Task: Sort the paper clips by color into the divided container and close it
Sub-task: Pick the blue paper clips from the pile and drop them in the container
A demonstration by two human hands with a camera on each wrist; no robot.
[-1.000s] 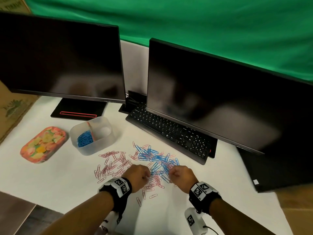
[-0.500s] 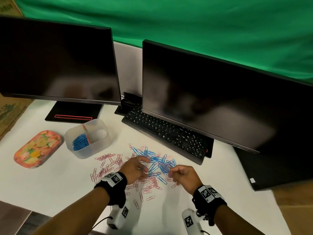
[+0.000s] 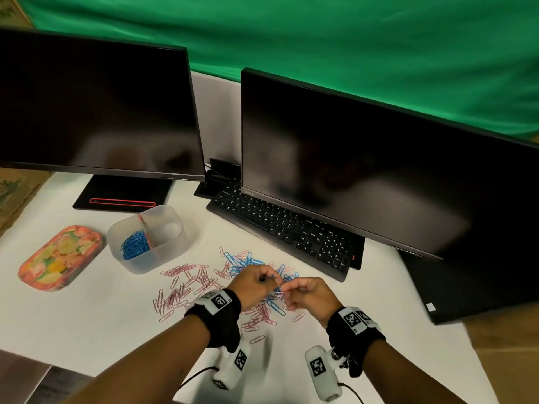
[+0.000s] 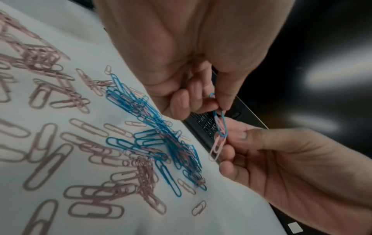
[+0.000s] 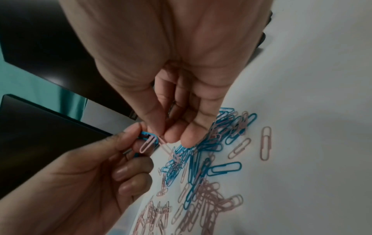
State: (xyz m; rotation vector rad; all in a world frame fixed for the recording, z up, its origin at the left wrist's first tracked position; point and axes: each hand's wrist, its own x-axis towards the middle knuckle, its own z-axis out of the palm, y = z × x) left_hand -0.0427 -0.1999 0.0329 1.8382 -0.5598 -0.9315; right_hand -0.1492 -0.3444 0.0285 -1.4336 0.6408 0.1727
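Observation:
Above the pile, my left hand [image 3: 269, 279] pinches a blue paper clip [image 4: 221, 125] that is hooked into a pink paper clip [image 4: 217, 148]. My right hand [image 3: 288, 290] pinches that pink clip between thumb and fingers. Blue clips [image 3: 248, 262] mixed with some pink ones lie on the white table just beyond my hands. Pink clips [image 3: 189, 284] spread to the left and under my wrists. The translucent divided container [image 3: 151, 259] stands open at left, with blue clips [image 3: 134, 246] in its left compartment. Its right compartment looks empty. The floral lid [image 3: 61, 256] lies left of it.
A black keyboard [image 3: 285, 228] runs diagonally behind the pile, under the right monitor [image 3: 364, 170]. The left monitor [image 3: 96, 106] and its stand base [image 3: 122, 195] sit behind the container. Cardboard [image 3: 14, 193] borders the table at left.
Both hands have lifted off the pile and come together. The left hand reached into the blue clips and now holds one linked to a pink clip that the right hand pinches.

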